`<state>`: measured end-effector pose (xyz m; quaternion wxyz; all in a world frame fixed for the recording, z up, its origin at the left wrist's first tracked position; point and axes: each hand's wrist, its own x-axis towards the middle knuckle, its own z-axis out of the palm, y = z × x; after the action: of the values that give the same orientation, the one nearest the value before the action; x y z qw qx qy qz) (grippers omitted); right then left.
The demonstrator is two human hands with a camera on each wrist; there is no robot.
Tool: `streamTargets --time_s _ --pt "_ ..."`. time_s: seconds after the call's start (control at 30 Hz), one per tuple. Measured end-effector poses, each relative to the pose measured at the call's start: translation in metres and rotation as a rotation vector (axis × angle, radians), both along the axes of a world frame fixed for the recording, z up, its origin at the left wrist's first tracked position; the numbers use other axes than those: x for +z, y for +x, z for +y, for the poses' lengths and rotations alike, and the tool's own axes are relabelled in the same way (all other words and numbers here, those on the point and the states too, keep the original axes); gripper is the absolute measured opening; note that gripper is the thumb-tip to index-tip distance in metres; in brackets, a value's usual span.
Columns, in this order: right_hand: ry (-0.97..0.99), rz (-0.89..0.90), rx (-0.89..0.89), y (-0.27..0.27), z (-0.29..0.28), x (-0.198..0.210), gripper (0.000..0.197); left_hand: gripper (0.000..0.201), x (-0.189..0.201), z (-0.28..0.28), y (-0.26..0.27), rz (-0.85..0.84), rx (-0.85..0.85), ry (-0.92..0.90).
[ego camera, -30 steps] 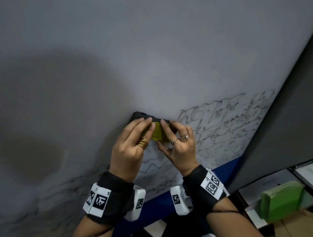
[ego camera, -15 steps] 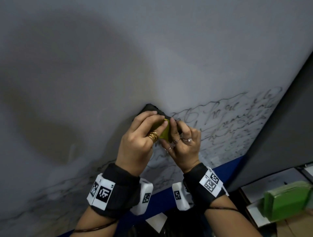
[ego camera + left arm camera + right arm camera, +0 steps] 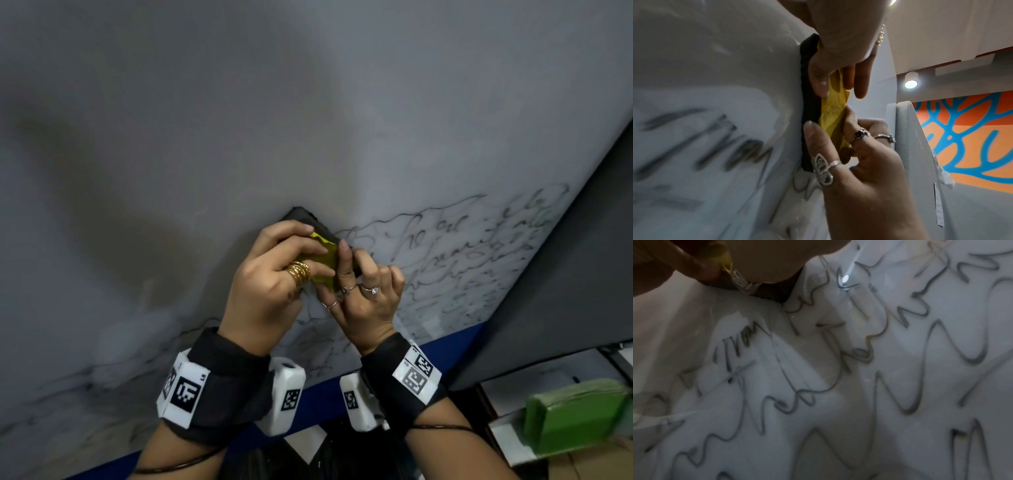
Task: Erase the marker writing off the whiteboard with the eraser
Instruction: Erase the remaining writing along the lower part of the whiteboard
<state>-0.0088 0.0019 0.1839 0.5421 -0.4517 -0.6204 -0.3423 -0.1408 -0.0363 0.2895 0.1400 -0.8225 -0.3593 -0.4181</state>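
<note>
The whiteboard [image 3: 308, 102] fills the head view. Black marker writing [image 3: 462, 246] covers its lower right, and faint smeared lines [image 3: 102, 377] run along its lower left. Both hands hold the eraser [image 3: 323, 251], black felt with a yellow back, flat on the board at the left end of the writing. My left hand [image 3: 301, 246] grips its upper part with curled fingers. My right hand [image 3: 346, 260] pinches its lower end. The left wrist view shows the eraser [image 3: 810, 113] tilted on the board between the left hand [image 3: 838, 56] and right hand [image 3: 849, 162]. The right wrist view shows writing [image 3: 838, 369] close up.
A blue frame strip [image 3: 445, 346] borders the board's bottom edge. A grey panel [image 3: 565, 274] stands to the right. Below it, a green box [image 3: 579, 414] sits on a white surface. An orange and blue wall [image 3: 972, 138] is behind in the left wrist view.
The eraser has turned from lying level to tilted, its left end raised. Both hands have kept hold of it and shifted slightly up the board.
</note>
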Motion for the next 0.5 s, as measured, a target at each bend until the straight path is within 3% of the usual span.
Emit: streamTargets --time_s 0.13,0.27,0.33,0.5 --pt "0.009 -0.006 -0.003 0.006 0.004 -0.002 0.053 0.027 -0.002 0.001 0.006 0.014 -0.013 -0.009" --pt "0.023 -0.008 0.042 0.011 0.007 -0.001 0.066 0.027 -0.001 0.003 0.010 0.015 0.010 0.006" --pt "0.036 -0.013 0.060 0.016 0.009 0.000 0.066 0.035 -0.001 0.004 0.015 0.026 0.048 0.006" --pt "0.085 -0.014 0.084 0.035 0.018 -0.001 0.038 0.039 -0.003 0.012 0.033 0.046 0.013 0.003"
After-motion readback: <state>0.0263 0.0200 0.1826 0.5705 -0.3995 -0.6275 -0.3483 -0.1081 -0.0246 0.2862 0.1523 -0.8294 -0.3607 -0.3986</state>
